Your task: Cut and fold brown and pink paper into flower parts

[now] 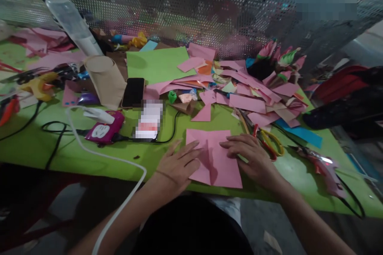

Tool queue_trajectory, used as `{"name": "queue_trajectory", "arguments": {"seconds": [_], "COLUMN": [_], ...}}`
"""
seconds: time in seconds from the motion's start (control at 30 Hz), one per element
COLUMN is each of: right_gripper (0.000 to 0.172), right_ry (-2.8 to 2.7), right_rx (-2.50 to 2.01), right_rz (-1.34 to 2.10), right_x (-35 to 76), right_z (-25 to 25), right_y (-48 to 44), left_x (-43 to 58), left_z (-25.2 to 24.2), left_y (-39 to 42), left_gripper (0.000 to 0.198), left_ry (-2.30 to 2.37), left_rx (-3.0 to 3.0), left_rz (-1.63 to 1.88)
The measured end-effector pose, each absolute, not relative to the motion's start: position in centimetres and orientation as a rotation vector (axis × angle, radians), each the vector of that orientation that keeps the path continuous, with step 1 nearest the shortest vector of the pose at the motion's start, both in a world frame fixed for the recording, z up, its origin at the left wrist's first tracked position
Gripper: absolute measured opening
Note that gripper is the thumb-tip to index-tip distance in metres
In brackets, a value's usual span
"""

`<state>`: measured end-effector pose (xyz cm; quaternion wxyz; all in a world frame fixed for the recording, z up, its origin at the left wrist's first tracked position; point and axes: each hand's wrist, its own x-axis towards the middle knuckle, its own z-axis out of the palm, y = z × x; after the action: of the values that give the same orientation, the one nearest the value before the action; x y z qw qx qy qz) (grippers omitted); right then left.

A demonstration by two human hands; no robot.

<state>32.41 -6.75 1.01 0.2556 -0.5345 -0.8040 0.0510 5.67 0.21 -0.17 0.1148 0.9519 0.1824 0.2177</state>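
Note:
A pink sheet of paper point(223, 167) with a crease down its middle lies near the front edge of the green table point(167, 151). On its left side rests my left hand point(181, 165), fingers stretched out over the paper. My right hand point(247, 153) lies on the sheet's upper right part, its fingers spread and flat. Just beyond my right hand are scissors point(273, 143) with yellow and red handles. Farther right, a pink glue gun point(327, 171) lies on the table.
Pink paper scraps point(248, 101) pile up behind the sheet, near a green sheet point(158, 63). To the left are a lit phone point(149, 121), a dark phone point(133, 92), a magenta power bank point(106, 129), cables and a brown paper roll point(106, 81). A mesh panel point(149, 8) stands behind.

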Motion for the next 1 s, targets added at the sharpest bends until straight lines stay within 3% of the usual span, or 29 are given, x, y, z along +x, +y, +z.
{"name": "queue_trajectory", "arguments": {"seconds": [0.1, 0.23, 0.47, 0.6, 0.73, 0.9, 1.0], "right_gripper": [0.038, 0.043, 0.025, 0.028, 0.034, 0.034, 0.035], "right_ry": [-2.275, -2.32, -2.069, -1.853, -1.773, -1.815, -1.843], "right_rx": [-1.49, -1.496, -1.538, -1.742, -1.897, -1.957, -1.957], "right_rz": [0.203, 0.259, 0.488, 0.57, 0.549, 0.408, 0.359], "right_x": [32.9, 33.3, 33.1, 32.5, 31.9, 31.4, 31.3], "right_z": [0.2, 0.0, 0.3, 1.1, 1.4, 0.4, -0.1], "right_y": [-8.1, -9.3, -8.7, -7.0, -5.1, -4.0, -4.0], "left_x": [6.0, 6.5, 7.3, 7.9, 8.4, 8.5, 8.2], "left_z": [-0.6, -0.6, 0.2, 0.2, -0.3, -0.4, -0.3], "left_y": [0.3, 0.3, 0.4, 0.6, 0.7, 0.6, 0.4], "left_gripper": [0.032, 0.04, 0.01, 0.025, 0.004, 0.042, 0.049], "left_ry": [0.502, 0.548, 0.874, 1.243, 1.334, 1.312, 1.244], "left_rx": [2.678, 2.569, 2.377, 2.324, 2.366, 2.343, 2.34], "left_rz": [0.466, 0.429, 0.584, 0.568, 0.624, 0.772, 0.781]}}
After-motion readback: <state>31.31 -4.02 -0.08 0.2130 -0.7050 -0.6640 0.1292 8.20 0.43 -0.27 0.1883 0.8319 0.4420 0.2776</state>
